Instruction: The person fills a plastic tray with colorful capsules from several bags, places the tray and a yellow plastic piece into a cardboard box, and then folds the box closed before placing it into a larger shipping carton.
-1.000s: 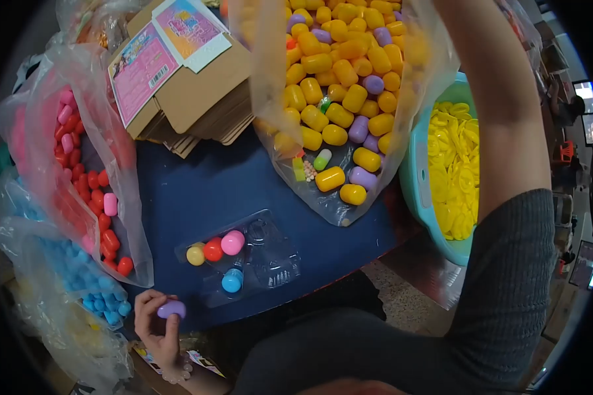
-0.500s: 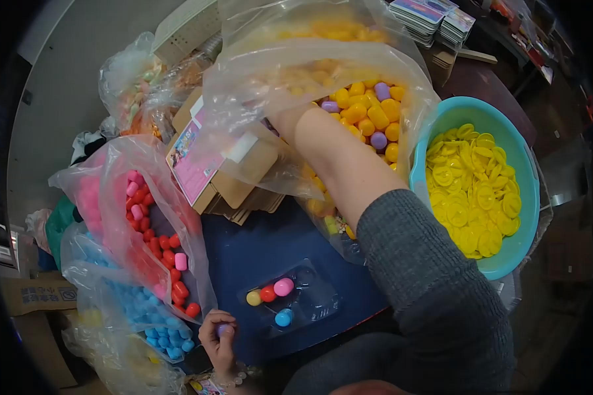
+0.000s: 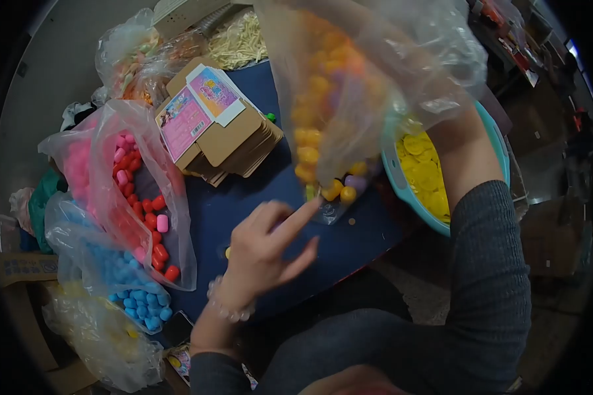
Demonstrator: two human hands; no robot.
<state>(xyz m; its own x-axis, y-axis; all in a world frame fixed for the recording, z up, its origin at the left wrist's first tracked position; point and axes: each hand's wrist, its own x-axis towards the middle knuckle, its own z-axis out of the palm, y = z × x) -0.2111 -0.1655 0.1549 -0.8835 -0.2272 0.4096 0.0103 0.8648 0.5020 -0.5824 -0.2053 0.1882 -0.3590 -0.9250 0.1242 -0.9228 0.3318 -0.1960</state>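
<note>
My left hand (image 3: 263, 243) is above the blue tabletop, index finger stretched towards the lower corner of a clear bag (image 3: 342, 125) of orange and purple pieces. A small purple piece shows between its other fingers, partly hidden. My right forearm reaches up behind the lifted plastic of that bag, and my right hand (image 3: 382, 33) is blurred and covered by the plastic, so its fingers cannot be made out. A yellow piece (image 3: 228, 253) shows beside my left hand, which covers most of the clear tray's place.
Flat cartons (image 3: 237, 141) are stacked at the table's back. Bags of red and pink pieces (image 3: 155, 220) and blue pieces (image 3: 141, 306) lie left. A turquoise basin (image 3: 501, 141) of yellow discs (image 3: 418, 164) stands right. Pale strips (image 3: 240, 43) lie behind.
My left hand has moved up and right from the table's front edge, over the tray area. The bag of orange pieces is lifted and pulled together, and my right arm has shifted right.
</note>
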